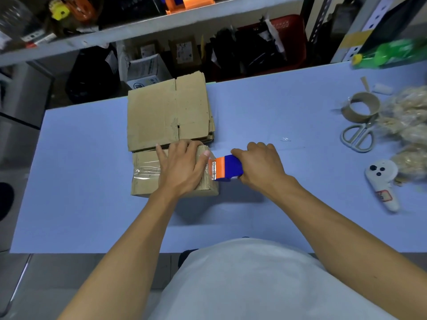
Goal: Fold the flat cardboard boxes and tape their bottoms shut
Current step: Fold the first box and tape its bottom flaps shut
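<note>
A folded cardboard box (144, 172) stands on the blue table (92, 215), bottom side up, with a strip of clear tape across it. My left hand (182, 165) lies flat on top of the box, fingers spread, thumb at its right edge. My right hand (258, 167) grips a blue and orange tape dispenser (227, 168) whose toothed blade meets the box's right side. Behind the box lies a stack of flat cardboard boxes (168, 112).
At the right of the table are a nearly spent tape roll (360, 107), grey scissors (358, 137), a white handheld device (382, 181), bags of straw-like filler (409, 125) and a green bottle (388, 54). Shelves with clutter stand behind the table.
</note>
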